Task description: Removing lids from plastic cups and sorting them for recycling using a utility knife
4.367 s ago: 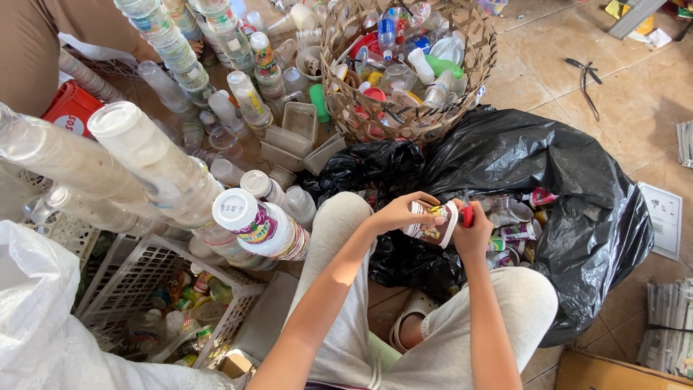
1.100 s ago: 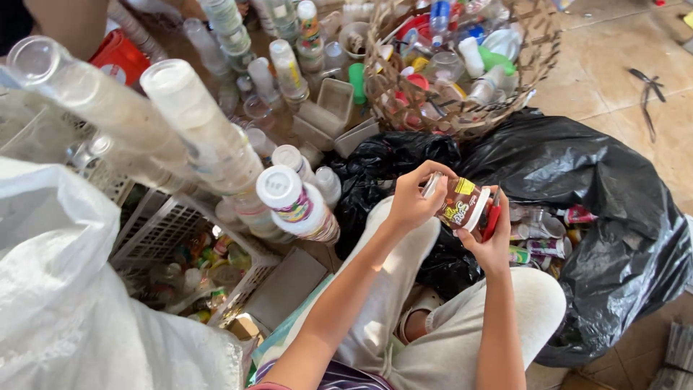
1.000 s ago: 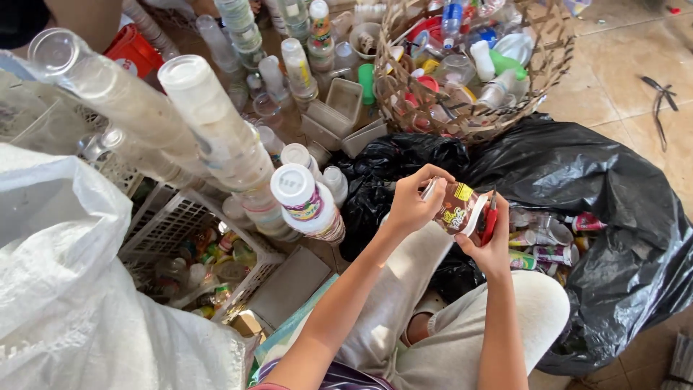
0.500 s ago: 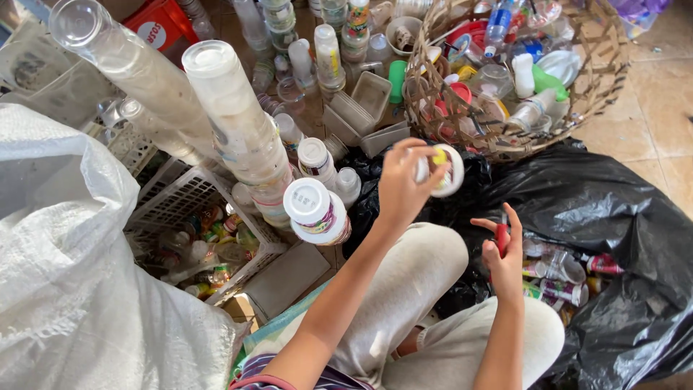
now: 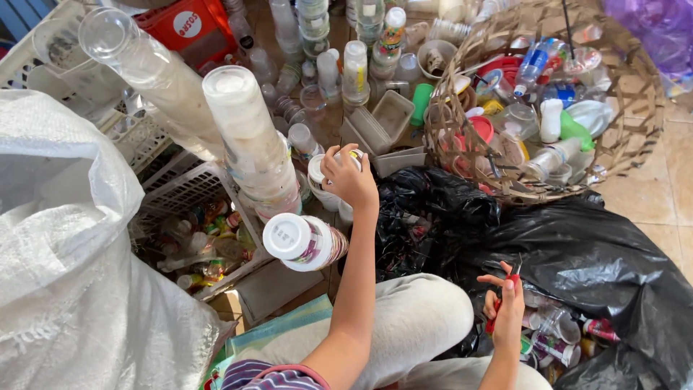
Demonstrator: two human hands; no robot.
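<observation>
My left hand [image 5: 351, 179] is stretched forward and closed around a small white plastic cup [image 5: 355, 154] with a coloured print. It holds the cup over a short stack of white cups [image 5: 319, 180] beside the tall cup stacks. My right hand [image 5: 507, 305] rests low over the open black bag [image 5: 577, 245], gripping a small red-handled tool [image 5: 495, 319]; its blade is hidden. Printed cups [image 5: 556, 339] lie in the bag just right of that hand. My knee in grey trousers [image 5: 419, 325] is between the arms.
A wicker basket [image 5: 635, 137] full of bottles and lids stands at the back right. Tall stacks of clear cups [image 5: 249, 137] lean at the left, and one stack [image 5: 303, 242] lies sideways. A white sack [image 5: 72, 274], a white lattice crate [image 5: 188, 188] and a red crate [image 5: 191, 22] are nearby.
Both hands held the printed cup together over the bag. My left hand has since carried it forward and left to the cup stacks, while my right hand dropped toward the bag with the red tool.
</observation>
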